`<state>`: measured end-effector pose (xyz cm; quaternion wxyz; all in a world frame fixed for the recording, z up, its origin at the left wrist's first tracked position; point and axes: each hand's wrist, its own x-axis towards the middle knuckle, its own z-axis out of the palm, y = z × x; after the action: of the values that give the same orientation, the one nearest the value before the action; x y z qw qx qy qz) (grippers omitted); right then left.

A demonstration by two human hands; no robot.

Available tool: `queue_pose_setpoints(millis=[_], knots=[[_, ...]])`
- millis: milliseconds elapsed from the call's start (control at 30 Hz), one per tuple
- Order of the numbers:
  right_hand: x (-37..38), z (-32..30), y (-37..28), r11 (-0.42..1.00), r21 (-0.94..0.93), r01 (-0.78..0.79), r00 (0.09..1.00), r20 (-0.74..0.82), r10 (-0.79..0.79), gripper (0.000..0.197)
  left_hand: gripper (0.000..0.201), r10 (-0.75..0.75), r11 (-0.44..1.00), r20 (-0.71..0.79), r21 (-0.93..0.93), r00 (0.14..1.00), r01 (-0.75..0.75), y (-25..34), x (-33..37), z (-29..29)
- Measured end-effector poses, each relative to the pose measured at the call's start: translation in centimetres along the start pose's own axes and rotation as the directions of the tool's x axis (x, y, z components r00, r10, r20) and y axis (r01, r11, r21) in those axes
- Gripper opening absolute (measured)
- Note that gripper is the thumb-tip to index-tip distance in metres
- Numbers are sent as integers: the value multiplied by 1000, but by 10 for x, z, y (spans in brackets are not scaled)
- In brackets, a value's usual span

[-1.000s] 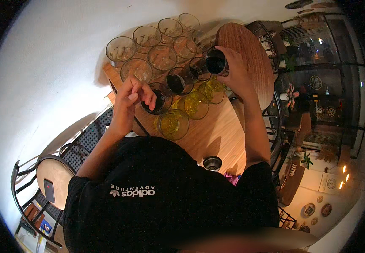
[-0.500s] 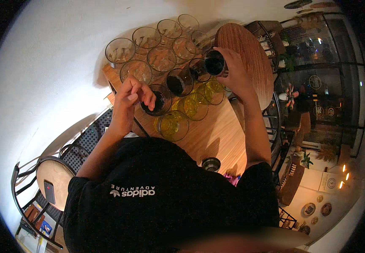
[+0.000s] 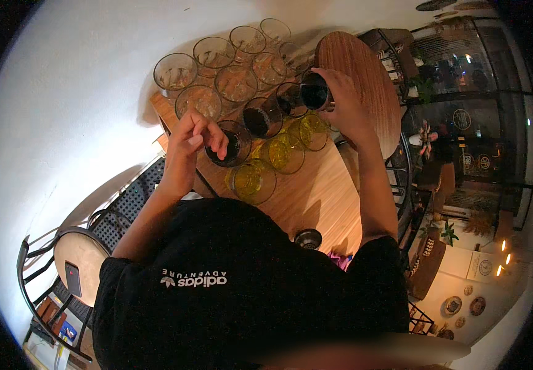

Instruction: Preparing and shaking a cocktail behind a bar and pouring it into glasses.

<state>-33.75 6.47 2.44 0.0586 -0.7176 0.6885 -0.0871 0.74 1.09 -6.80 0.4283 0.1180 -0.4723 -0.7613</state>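
My left hand point(image 3: 193, 140) is at the near left end of a row of dark glasses, its fingers bent over the rim of one dark glass point(image 3: 237, 147), the thumb outside it. At the row's far right end, my right hand point(image 3: 344, 105) has thumb and fingers around another dark glass point(image 3: 313, 92). Two more dark glasses stand between them, one a dark glass point(image 3: 262, 118) near the middle. In front are three yellow glasses, the nearest a yellow glass point(image 3: 251, 182). Behind the dark row stand several clear glasses point(image 3: 235, 84). All are on a wooden table point(image 3: 323, 185).
A small dark metal bowl point(image 3: 307, 239) sits near the table's front edge. Beyond my right hand is a round wooden tabletop point(image 3: 365, 80) with black chairs beside it. At the left, a phone point(image 3: 73, 279) lies on a round seat point(image 3: 87, 253). A white wall point(image 3: 94, 74) borders the table.
The view has shifted very slightly. My hands stay at the same two dark glasses; the rest of the glasses keep their places.
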Motion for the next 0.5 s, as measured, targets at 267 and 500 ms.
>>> queue_pose_setpoints(millis=[267,500], knots=[[2,3,6,999,-53,5,1000,-8,-6,94,32,-14,999,-1,30,1000,14,-2,-2,-3],[1,0,-1,998,-64,0,1000,-27,-2,94,34,-3,999,-1,37,1000,3,-7,-4,-5]])
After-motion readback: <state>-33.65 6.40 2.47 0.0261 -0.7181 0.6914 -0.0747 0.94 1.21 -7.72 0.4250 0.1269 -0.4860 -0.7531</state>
